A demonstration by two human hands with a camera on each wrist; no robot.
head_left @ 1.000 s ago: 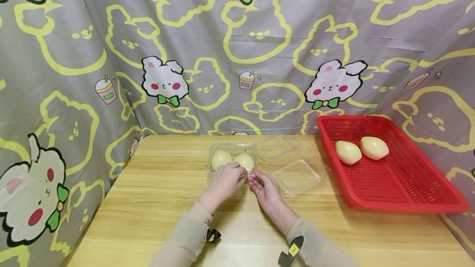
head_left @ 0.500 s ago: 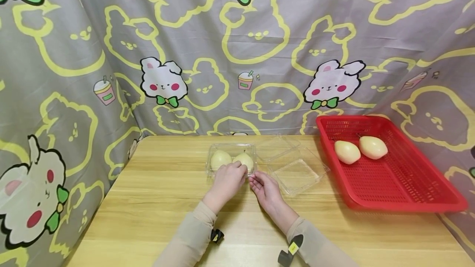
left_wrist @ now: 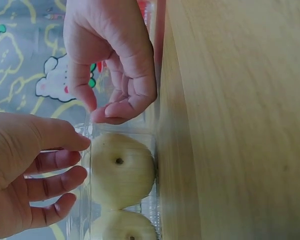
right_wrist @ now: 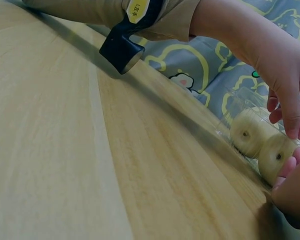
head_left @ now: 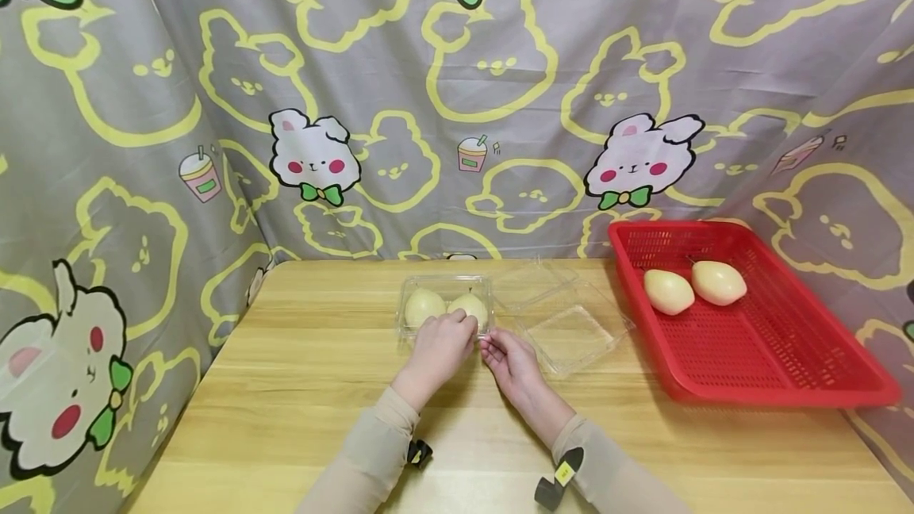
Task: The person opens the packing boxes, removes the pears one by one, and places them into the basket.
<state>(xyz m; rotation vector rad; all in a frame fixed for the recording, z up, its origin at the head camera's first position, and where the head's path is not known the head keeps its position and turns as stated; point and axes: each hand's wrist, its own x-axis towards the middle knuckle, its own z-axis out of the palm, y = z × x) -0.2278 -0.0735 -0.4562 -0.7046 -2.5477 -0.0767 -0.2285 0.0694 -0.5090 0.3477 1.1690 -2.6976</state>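
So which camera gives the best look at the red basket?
The head view: it shows the red basket whole, with two pears lying inside. The left wrist view catches only bits of red, probably the basket, mostly hidden behind the right hand. The right wrist view shows none of it.

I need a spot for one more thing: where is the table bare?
Bare table lies left of the pear box, and between the right forearm and red basket. It is crowded at the pear box's front, where the left hand and right hand work, and from there to the basket, where clear plastic packaging lies.
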